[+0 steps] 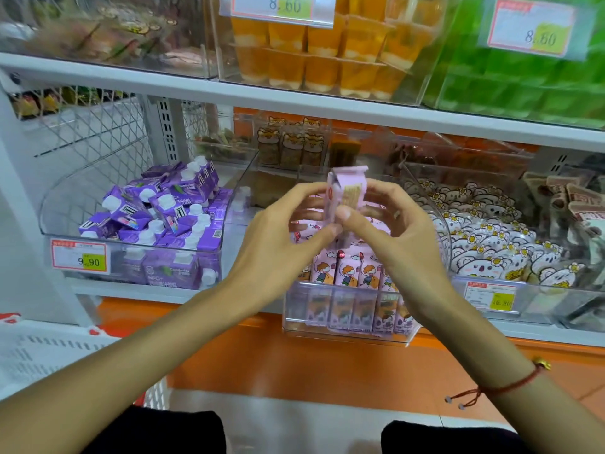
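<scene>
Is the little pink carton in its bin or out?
Out: the left hand and right hand pinch the carton upright, clear of the bin.

A small carton (346, 191) is hovering above its bin (343, 337), which is sitting between capped cartons (163, 208) left, packets (491, 247) right.

Left hand (281, 237) and right hand (393, 231) pinch a pink carton (347, 191) above the clear bin (347, 335).
</scene>
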`<state>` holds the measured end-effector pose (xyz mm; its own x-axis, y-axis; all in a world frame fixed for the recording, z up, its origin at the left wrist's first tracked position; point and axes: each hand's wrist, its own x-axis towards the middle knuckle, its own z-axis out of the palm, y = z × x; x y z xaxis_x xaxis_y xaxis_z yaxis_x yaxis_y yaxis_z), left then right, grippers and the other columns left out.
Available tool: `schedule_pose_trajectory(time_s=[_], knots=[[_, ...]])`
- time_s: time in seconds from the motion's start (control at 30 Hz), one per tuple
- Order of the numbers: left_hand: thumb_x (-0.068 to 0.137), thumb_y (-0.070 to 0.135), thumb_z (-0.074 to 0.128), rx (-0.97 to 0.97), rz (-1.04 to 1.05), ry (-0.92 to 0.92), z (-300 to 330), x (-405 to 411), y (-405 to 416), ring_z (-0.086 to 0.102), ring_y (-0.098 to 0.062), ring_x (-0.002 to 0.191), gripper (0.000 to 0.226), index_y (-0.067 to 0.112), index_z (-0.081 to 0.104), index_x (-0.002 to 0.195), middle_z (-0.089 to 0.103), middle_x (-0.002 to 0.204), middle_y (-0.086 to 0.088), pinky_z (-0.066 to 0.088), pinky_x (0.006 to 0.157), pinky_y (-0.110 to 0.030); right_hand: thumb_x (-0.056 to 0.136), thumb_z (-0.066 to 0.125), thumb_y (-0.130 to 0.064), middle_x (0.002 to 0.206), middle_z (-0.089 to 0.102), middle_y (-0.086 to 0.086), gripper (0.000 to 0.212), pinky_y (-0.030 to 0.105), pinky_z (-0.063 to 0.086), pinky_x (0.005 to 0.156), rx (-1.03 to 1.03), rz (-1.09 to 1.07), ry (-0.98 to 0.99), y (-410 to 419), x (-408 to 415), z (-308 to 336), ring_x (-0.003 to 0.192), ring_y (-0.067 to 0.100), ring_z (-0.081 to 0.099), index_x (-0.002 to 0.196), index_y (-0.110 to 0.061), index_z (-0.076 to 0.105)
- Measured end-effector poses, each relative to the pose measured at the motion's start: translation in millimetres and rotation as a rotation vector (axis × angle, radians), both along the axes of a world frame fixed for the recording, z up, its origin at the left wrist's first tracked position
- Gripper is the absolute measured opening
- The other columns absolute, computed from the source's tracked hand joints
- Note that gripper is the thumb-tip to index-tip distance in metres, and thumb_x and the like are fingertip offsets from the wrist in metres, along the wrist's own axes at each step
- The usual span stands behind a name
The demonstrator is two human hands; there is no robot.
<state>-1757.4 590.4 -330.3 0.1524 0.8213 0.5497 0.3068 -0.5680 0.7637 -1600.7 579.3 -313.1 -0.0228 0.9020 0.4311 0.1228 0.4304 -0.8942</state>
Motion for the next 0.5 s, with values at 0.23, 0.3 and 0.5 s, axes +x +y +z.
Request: schedule_pose_trajectory(time_s=[0.23, 0.3, 0.5], knots=[[0.090, 0.032, 0.059, -0.477, -0.206, -0.218, 16, 7, -7, 0.069, -0.003, 0.074, 0.030, 0.021, 0.065, 0.117, 0.075, 0.095, 0.003, 0.054, 0.061, -0.016, 0.088, 0.063, -0.036, 0.099, 0.069, 0.016, 0.034, 0.025, 0.047, 0.071, -0.333, -0.021, 0.107, 6, 7, 2, 0.076, 0.018, 0.059, 0.111, -0.011, 0.066], [0.093, 0.033, 0.056, -0.596, -0.232, -0.233, 19, 9, -10, 0.069, -0.003, 0.066, 0.028, 0.015, 0.070, 0.109, 0.076, 0.086, 0.003, 0.052, 0.056, -0.015, 0.088, 0.063, -0.039, 0.108, 0.067, 0.024, 0.039, 0.033, 0.045, 0.074, -0.410, -0.004, 0.110, 6, 6, 1, 0.081, 0.025, 0.057, 0.112, -0.008, 0.066], [0.094, 0.031, 0.056, -0.665, -0.263, -0.259, 22, 11, -10, 0.065, -0.002, 0.052, 0.022, 0.015, 0.070, 0.098, 0.071, 0.065, 0.009, 0.053, 0.052, -0.016, 0.088, 0.063, -0.040, 0.107, 0.066, 0.026, 0.040, 0.037, 0.045, 0.075, -0.450, -0.023, 0.105, 7, 6, -1, 0.081, 0.027, 0.053, 0.112, -0.008, 0.066]])
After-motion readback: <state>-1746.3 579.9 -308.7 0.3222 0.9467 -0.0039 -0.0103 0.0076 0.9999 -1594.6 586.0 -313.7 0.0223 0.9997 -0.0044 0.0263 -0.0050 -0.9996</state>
